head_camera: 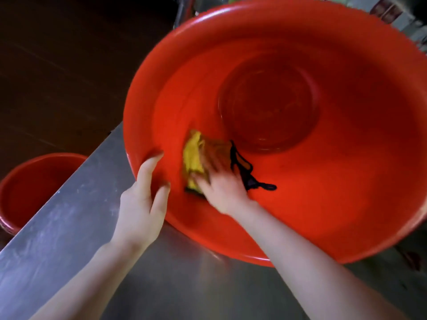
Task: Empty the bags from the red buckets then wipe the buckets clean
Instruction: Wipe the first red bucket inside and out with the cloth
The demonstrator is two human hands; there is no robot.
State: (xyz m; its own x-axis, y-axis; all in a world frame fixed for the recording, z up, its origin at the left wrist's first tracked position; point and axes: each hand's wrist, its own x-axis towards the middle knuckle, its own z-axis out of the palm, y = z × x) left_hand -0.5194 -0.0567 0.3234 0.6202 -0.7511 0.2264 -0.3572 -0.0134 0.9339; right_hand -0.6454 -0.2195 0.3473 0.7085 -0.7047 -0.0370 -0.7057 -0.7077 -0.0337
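While the left hand [143,199] grips the near-left rim of the large red bucket [346,158], thumb hooked inside the wall and a finger lying along the lip, the right hand [221,188] reaches in over the near rim and presses a yellow cloth [193,155] against the inner wall. The right hand's fingers stretch out flat across the cloth, though they are smeared by motion blur, so their exact lie is hard to read. The cloth sits under and just ahead of those fingers, between the right hand and the left thumb, low on the sloping side of the bucket. A black cord [249,179] trails from the cloth along the outer side of the right hand and ends in a small loop just beside the wrist, lying on the red wall. Beyond the right fingertips is the round, darker base of the bucket, with nothing in it. The bucket rests on a stainless steel table [57,227], whose dull, scratched top runs beneath both forearms and the left wrist; its mouth faces the person. Out past the left hand, off the table's edge and lower down, stands a second red bucket [34,188], only partly in view, its inside bare as far as can be seen. Farther out on that side lies a dark floor [57,65].
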